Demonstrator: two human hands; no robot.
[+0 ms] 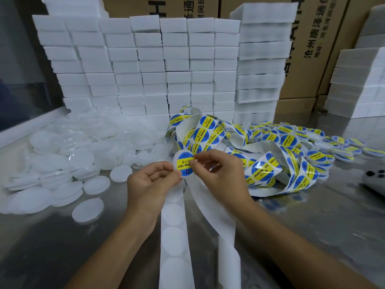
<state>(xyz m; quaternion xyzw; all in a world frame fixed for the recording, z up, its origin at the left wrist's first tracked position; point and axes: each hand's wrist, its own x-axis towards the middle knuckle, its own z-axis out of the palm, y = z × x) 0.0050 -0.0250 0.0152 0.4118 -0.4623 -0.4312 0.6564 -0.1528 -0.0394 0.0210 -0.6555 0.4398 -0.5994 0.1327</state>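
My left hand (150, 184) holds a round white plastic lid (176, 159) by its lower left edge, above the steel table. A blue and yellow round sticker (184, 164) reading "soldering paste" lies on the lid's face. My right hand (218, 174) pinches the sticker's right edge with thumb and forefinger. A tangled strip of the same stickers on white backing (210, 132) trails behind my hands. Bare backing paper (175, 236) with round marks hangs toward me below my hands.
Several loose white lids (62, 163) are heaped at left on the steel table (302, 226). Labelled lids (333, 147) pile up at right. Stacked white foam blocks (145, 65) and cardboard boxes (312, 49) stand behind. A dark phone (375, 180) lies at far right.
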